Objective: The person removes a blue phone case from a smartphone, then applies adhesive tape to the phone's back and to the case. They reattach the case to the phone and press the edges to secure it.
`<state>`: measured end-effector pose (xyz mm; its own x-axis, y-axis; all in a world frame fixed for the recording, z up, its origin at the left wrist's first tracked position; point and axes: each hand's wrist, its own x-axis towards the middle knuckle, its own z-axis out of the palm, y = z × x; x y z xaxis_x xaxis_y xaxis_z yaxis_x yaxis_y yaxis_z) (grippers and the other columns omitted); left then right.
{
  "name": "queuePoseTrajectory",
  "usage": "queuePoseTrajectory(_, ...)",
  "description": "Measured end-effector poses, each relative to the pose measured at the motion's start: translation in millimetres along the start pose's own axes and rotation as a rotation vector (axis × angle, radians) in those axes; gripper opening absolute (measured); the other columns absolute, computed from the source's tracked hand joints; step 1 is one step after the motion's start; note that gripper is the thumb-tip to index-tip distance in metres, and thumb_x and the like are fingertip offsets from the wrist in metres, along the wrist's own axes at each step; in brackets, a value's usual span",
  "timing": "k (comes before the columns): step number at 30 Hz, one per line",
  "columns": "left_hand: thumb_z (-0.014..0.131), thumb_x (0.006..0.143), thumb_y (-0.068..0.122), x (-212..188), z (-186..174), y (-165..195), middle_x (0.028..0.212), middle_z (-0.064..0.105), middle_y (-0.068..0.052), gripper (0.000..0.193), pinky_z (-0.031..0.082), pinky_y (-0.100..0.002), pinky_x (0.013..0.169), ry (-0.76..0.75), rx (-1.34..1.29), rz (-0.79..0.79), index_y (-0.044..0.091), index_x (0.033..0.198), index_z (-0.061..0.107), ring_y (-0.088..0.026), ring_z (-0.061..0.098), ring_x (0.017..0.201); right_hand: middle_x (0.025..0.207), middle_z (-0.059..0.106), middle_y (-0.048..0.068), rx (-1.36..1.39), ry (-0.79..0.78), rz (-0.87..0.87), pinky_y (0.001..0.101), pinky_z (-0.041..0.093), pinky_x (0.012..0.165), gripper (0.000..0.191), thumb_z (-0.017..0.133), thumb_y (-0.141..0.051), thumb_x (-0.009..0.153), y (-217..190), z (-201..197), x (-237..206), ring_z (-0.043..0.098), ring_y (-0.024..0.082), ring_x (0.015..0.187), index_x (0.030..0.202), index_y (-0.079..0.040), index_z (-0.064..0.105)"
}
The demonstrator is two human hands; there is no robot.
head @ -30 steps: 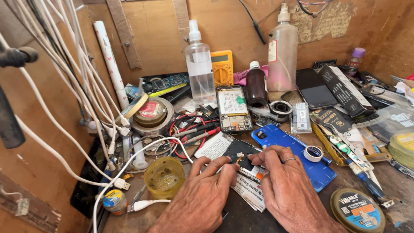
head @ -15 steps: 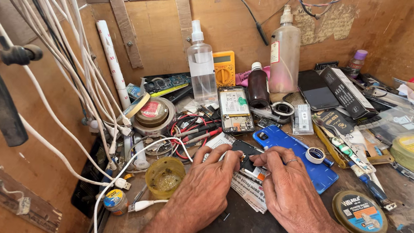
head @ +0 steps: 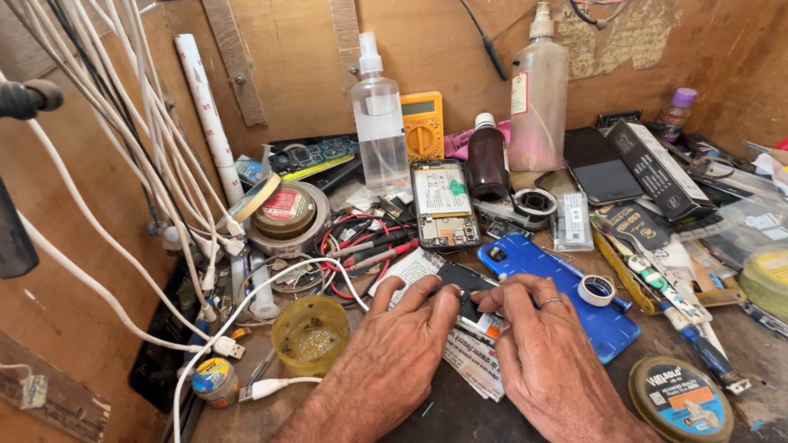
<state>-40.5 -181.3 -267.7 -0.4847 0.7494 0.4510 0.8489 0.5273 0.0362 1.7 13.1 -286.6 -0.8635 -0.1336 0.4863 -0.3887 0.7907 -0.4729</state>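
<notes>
Two hands low in view, pressed together over one small dark phone part [head: 466, 303]. Left hand [head: 396, 354] pins it flat with thumb and forefinger; right hand [head: 544, 356], ring on one finger, grips its other edge, likely steadying it. Part rests on a stack of white paper slips [head: 467, 353], seemingly as padding. Just beyond lies a blue phone cover [head: 561, 288]; left, a yellow cup [head: 309, 333]. Farther back, clear spray bottle [head: 378, 118] and yellow multimeter [head: 424, 126] stand against the wooden wall.
</notes>
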Motion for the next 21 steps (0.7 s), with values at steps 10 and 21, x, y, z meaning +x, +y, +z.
queuePoseTrajectory(10, 0.056, 0.069, -0.006, -8, -25, 19, 0.105, 0.065, -0.027, 0.046, 0.038, -0.050, 0.098, 0.090, -0.030, -0.065, -0.011, 0.115, 0.053, -0.040, 0.056, 0.119, 0.105, 0.065, 0.017, 0.033, 0.137, 0.150, 0.0426, 0.050, 0.091, 0.025, 0.060, -0.002, 0.086, -11, -15, -9, 0.064, 0.031, 0.104, 0.111, 0.000, 0.061)
queuePoseTrajectory(21, 0.056, 0.081, -0.005, 22, -10, 22, 0.097, 0.066, -0.028, 0.033, 0.049, -0.054, 0.083, 0.239, -0.541, -0.557, -0.004, 0.114, 0.049, -0.044, 0.064, 0.093, 0.104, 0.069, 0.025, -0.272, 0.156, 0.185, 0.0500, 0.047, 0.093, 0.043, 0.078, -0.025, 0.080, 24, -51, -10, 0.059, 0.040, 0.109, 0.114, -0.002, 0.066)
